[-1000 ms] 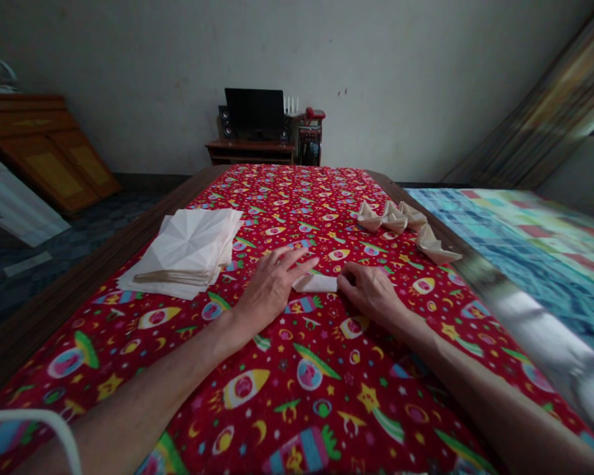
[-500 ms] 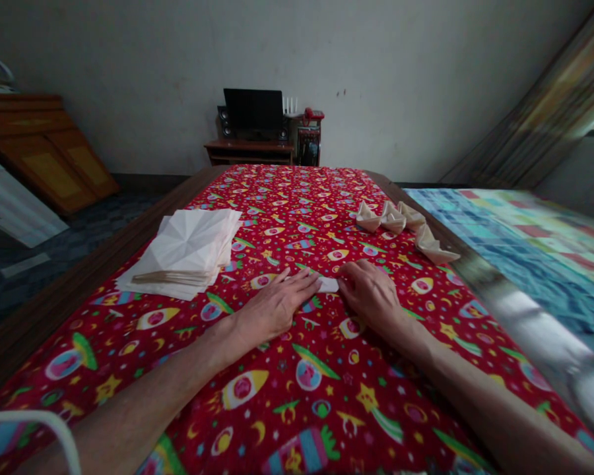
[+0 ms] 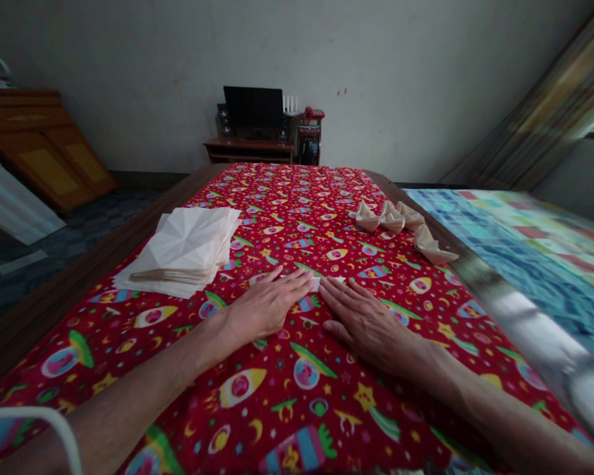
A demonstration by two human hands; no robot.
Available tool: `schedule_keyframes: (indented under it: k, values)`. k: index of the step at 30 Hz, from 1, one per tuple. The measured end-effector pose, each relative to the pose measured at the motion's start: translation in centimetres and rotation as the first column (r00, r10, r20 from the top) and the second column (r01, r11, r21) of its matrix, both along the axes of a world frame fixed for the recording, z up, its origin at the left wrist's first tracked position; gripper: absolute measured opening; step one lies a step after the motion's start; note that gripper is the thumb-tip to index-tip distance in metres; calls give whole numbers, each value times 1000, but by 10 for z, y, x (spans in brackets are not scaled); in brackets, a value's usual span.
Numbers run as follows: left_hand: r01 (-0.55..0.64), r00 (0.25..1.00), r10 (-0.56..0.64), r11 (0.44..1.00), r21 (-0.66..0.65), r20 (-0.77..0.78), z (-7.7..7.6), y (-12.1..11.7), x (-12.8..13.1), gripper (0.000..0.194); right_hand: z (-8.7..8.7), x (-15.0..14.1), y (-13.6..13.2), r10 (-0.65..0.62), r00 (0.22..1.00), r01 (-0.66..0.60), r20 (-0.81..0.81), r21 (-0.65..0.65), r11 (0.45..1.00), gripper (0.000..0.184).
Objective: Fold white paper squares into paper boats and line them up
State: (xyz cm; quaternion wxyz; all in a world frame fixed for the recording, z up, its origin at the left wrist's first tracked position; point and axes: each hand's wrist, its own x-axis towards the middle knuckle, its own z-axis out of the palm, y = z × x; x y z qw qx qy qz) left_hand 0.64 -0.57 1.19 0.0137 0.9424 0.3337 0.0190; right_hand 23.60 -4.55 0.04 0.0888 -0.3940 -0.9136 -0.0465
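A narrow strip of folded white paper (image 3: 315, 284) lies on the red patterned cloth (image 3: 277, 369), mostly covered by my fingers. My left hand (image 3: 272, 300) rests flat on its left part with the fingers stretched out. On its right part my right hand (image 3: 359, 316) presses down, also flat, with the thumb apart toward me. To the left sits a stack of creased white paper sheets (image 3: 188, 241). Several folded paper boat-like shapes (image 3: 392, 218) stand at the right of the cloth.
The dark wooden table edge (image 3: 515, 310) shows on the right, with a bed (image 3: 534, 244) beyond it. A white cable (image 3: 39, 412) curves at the lower left. Ahead, a monitor (image 3: 254, 112) stands on a small desk by the wall; a wooden cabinet (image 3: 44, 148) is at the left.
My right hand has gone from curled fingers at the paper's right end to lying flat over it. My left hand has shifted slightly left and stays flat.
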Motion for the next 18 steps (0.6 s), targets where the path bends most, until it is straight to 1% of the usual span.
schedule_keyframes:
  k: [4, 10, 15, 18]
  values:
    - [-9, 1000, 8, 999, 49, 7, 1, -4, -5, 64, -4, 9, 5, 22, 1000, -22, -6, 7, 1000, 54]
    - [-32, 999, 30, 994, 106, 17, -2, -8, -16, 64, -12, 18, 9, 27, 997, -24, -66, 37, 999, 51]
    - [-43, 998, 37, 992, 120, 51, -4, -12, -28, 63, -12, 14, 7, 11, 994, -5, -109, 53, 999, 46]
    - [-77, 990, 63, 991, 106, 129, -8, -10, -34, 58, -7, 8, 7, 3, 988, 8, -154, 70, 998, 39]
